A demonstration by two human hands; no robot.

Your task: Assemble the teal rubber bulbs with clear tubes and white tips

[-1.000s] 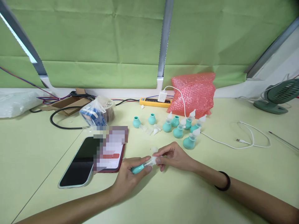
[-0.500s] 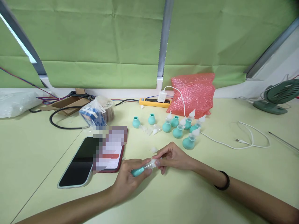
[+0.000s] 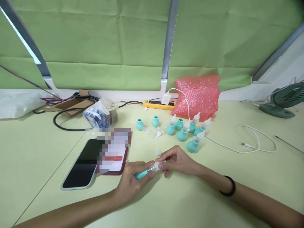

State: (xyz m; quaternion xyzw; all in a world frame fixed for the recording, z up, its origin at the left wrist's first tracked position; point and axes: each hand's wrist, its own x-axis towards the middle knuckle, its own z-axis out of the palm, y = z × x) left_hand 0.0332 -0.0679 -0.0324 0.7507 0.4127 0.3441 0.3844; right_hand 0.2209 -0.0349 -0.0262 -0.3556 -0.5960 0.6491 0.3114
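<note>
My left hand is closed round a small teal rubber bulb just above the pale green table. My right hand pinches a clear plastic tip that sits at the bulb's mouth; the two hands meet there. A loose white tip lies just beyond my right fingers. Farther back stand several teal bulbs with clear tips fitted, and two bare teal bulbs with loose clear tips beside them.
Two phones lie left of my hands, a dark one and one in a red case. At the back are a pink bubble-wrap bag, a yellow power strip, a tape bag, black cables. A white cable and a fan are at the right.
The hands stay together on the bulb and tip with barely any movement. The view has shifted slightly, so everything sits a little further right.
</note>
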